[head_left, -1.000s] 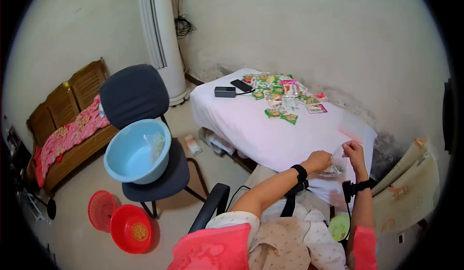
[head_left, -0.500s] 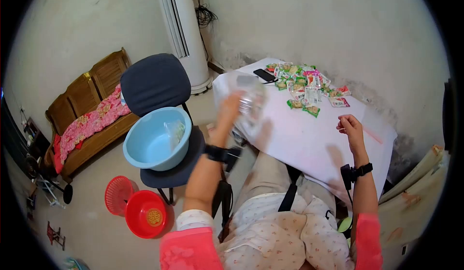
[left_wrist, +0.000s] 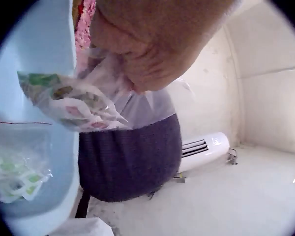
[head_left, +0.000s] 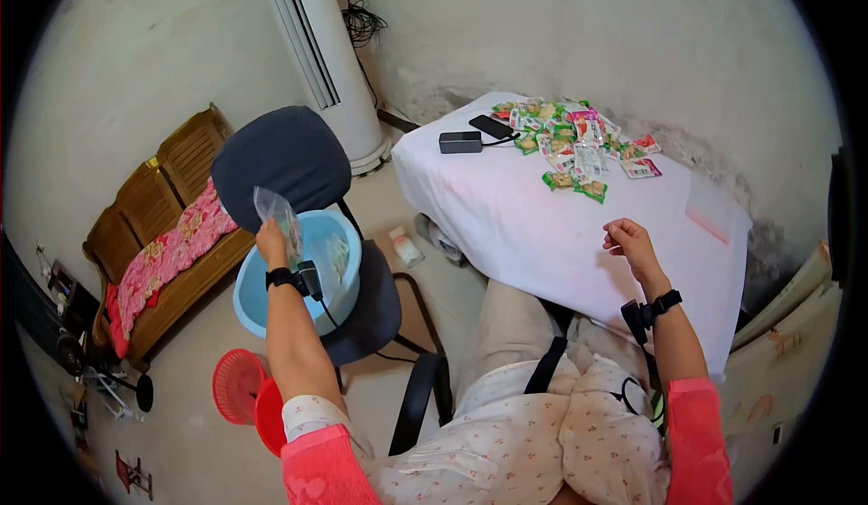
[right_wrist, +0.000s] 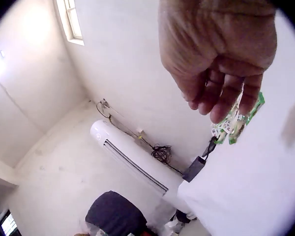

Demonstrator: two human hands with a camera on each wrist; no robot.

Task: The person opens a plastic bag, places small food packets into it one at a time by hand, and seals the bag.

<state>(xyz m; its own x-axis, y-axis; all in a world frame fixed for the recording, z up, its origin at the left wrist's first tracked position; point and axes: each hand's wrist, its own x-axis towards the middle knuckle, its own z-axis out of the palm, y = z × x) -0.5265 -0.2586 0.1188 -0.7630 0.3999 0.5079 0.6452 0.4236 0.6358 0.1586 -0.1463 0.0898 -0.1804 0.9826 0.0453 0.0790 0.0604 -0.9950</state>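
Note:
My left hand (head_left: 273,245) grips the top of a clear plastic bag (left_wrist: 71,105) over the light blue basin (head_left: 250,302). Small green, white and red packets show through the bag's film. Inside the basin lies another clear bag (left_wrist: 19,169) with greenish packets, a red line along its upper edge. Above the white-covered table (head_left: 506,225) hangs my right hand (head_left: 633,247), its fingers loosely curled and holding nothing. Toward the back of the table a pile of small snack packets (head_left: 565,139) is spread out. Near the right edge lies a flat clear bag (head_left: 708,211) with a reddish strip.
The basin sits on a dark office chair (head_left: 371,311). A black phone (head_left: 491,126) and a dark box-shaped device (head_left: 460,142) occupy the table's back left. On the floor are a red basket (head_left: 237,386) and a red basin (head_left: 271,419). A wooden bench (head_left: 145,207) stands behind.
My left hand has carried the filled bag from the table's right side leftward to above the blue basin. My right hand has let go of the bag and stays over the table.

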